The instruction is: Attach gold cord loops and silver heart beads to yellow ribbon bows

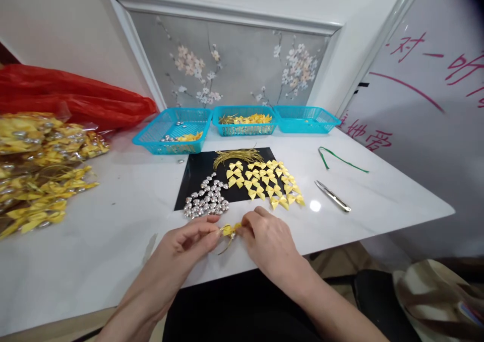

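Note:
My left hand (189,241) and my right hand (266,238) meet near the table's front edge, both pinching one small yellow ribbon bow (230,229) with a gold wire tail hanging below it. Just beyond the hands lies a black mat (196,176). On it are a heap of silver heart beads (206,201), several yellow bows (264,181) in rows, and a bundle of gold wire ties (238,155).
Three turquoise baskets (172,130) stand at the back, two holding bows and beads. Thread snips (333,196) and a green ribbon strip (340,159) lie to the right. Bagged yellow bows (38,171) and a red plastic bag (75,100) fill the left side.

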The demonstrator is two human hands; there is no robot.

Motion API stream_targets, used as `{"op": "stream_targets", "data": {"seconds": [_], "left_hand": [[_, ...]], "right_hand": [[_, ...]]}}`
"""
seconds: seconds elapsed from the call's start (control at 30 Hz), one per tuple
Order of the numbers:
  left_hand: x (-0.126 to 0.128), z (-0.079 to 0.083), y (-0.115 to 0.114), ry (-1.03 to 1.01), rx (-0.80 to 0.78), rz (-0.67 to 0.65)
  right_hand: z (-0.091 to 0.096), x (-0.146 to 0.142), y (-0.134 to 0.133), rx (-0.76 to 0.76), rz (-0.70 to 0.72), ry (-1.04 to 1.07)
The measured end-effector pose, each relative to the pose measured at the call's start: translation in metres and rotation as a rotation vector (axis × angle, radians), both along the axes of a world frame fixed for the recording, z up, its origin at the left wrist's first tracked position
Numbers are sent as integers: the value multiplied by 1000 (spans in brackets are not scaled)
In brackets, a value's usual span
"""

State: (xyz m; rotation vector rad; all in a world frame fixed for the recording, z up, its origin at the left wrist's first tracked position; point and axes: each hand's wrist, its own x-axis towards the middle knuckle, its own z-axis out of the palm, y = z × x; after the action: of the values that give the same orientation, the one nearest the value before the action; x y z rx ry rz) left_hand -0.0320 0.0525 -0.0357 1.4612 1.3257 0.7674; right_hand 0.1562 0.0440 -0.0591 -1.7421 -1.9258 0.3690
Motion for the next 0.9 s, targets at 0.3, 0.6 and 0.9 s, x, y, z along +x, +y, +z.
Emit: {"op": "stream_targets", "data": {"seconds": [0.3, 0.6, 0.9], "left_hand": [[-5, 16, -14, 50, 8, -93], [7, 36, -23, 117, 232, -221], [2, 35, -36, 76, 244, -178]], "right_hand": [[3, 2, -19, 141, 96, 211], [29, 8, -43, 286, 228, 429], [39, 13, -51, 87, 238, 699]]}}
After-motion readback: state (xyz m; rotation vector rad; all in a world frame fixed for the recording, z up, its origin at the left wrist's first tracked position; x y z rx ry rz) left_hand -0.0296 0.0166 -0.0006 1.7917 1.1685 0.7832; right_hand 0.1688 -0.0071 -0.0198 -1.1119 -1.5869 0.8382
